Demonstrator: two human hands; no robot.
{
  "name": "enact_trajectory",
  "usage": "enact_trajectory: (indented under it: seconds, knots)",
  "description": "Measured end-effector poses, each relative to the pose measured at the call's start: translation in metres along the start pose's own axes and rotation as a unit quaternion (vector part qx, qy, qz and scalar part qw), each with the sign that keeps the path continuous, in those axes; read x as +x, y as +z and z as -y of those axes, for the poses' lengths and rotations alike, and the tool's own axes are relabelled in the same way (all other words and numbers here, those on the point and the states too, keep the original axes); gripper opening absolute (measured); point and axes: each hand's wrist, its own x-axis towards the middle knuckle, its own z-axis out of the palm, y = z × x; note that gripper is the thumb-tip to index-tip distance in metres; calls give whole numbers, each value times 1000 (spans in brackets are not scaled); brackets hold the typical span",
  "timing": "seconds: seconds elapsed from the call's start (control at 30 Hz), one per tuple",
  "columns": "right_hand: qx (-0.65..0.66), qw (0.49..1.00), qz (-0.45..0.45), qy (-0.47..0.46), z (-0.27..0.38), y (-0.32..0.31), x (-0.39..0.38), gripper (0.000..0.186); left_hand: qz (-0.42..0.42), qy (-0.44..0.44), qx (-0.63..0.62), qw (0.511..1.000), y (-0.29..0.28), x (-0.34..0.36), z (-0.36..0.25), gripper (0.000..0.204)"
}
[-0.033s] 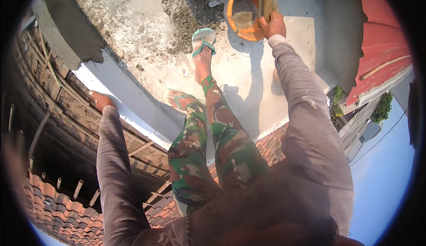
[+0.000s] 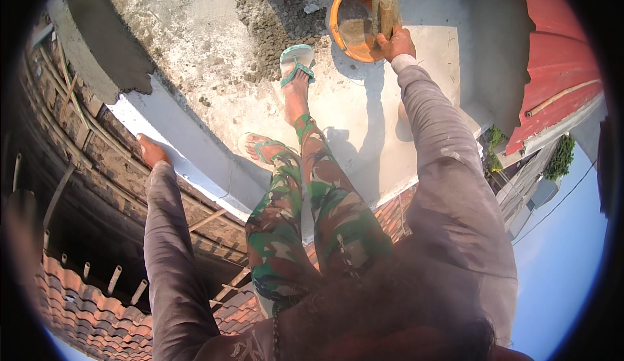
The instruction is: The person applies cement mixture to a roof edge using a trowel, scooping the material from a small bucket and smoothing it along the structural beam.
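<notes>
My right hand (image 2: 397, 43) is closed round the handle of a wooden plastering float (image 2: 386, 4). The float lies across the right side of an orange bucket (image 2: 336, 30), which holds some grey, wet-looking material. My left hand (image 2: 153, 151) rests on the outer edge of a low wall (image 2: 195, 159), with its visible fingers stretched out and nothing in them. Part of that hand's underside is hidden. The wall is white nearby, and grey fresh-looking plaster (image 2: 110, 42) covers its farther stretch.
Loose grey mortar (image 2: 263, 36) lies on the concrete floor beyond my sandalled feet. Left of the wall there is a drop with bamboo poles (image 2: 65, 84) and roof tiles (image 2: 97, 312). Red metal sheeting (image 2: 560, 55) stands at the right, past a grey plastered surface (image 2: 494, 49).
The float and my right hand have come slightly nearer and left, so the float sits lower against the bucket. My left hand has shifted a little on the wall edge.
</notes>
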Motion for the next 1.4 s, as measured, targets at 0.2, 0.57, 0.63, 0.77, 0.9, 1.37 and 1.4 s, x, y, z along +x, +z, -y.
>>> enact_trajectory:
  seconds: [0.2, 0.57, 0.63, 0.77, 0.9, 1.37, 1.4]
  knots:
    - [126, 978, -153, 70, -45, -8, -55, 50, 162, -46, 103, 980, -56, -103, 105, 93]
    - [543, 693, 126, 457, -126, 129, -134, 59, 472, -120, 368, 792, -165, -257, 238, 71]
    - [476, 742, 136, 453, -111, 137, -116, 60, 491, -83, 378, 781, -175, -254, 246, 63]
    - [716, 556, 8, 421, -33, 119, -80, 62, 458, 40, 441, 771, -214, -237, 249, 50]
    - [741, 528, 116, 399, -30, 78, -27, 53, 465, 238, 503, 689, -203, -235, 197, 46]
    - [746, 489, 36, 452, -52, -49, -134, 38, 347, -225, 124, 902, -314, -249, 97, 44]
    - [732, 502, 39, 459, -56, -60, -121, 36, 335, -176, 173, 909, -324, -264, 86, 44]
